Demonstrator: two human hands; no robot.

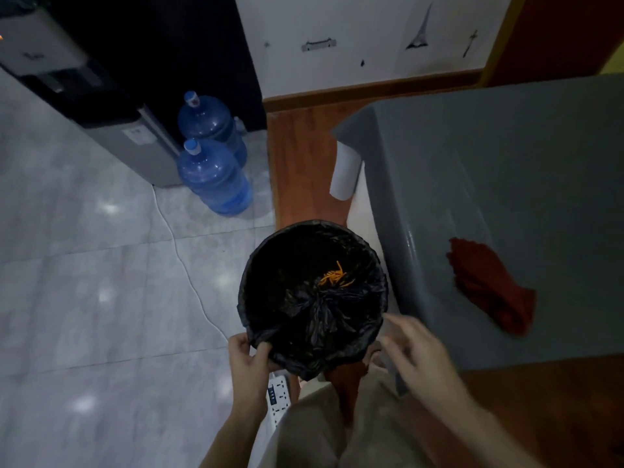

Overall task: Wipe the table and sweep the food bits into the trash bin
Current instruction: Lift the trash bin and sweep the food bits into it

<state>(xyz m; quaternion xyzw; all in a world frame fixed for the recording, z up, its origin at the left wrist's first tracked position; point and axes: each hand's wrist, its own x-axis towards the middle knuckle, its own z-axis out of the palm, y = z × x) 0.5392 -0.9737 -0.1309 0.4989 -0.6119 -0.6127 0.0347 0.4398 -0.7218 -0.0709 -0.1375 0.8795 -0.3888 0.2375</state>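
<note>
Head view: at bottom center, the left hand (pixel 248 358) pinches the near rim of the black-lined trash bin (pixel 312 298) — likely steadying it beside the grey table (pixel 506 184). The right hand (pixel 417 352), blurred, fingers spread, holds nothing. Orange food bits (pixel 336 276) lie inside; the red cloth (pixel 489 285) rests at right, near the table edge.

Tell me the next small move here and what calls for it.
Probably set the trash bin down on the floor beside the table. The orange food bits already lie in its black liner, the left hand grips the rim, the right hand is blurred and free, and the red cloth lies on the tabletop.
</note>
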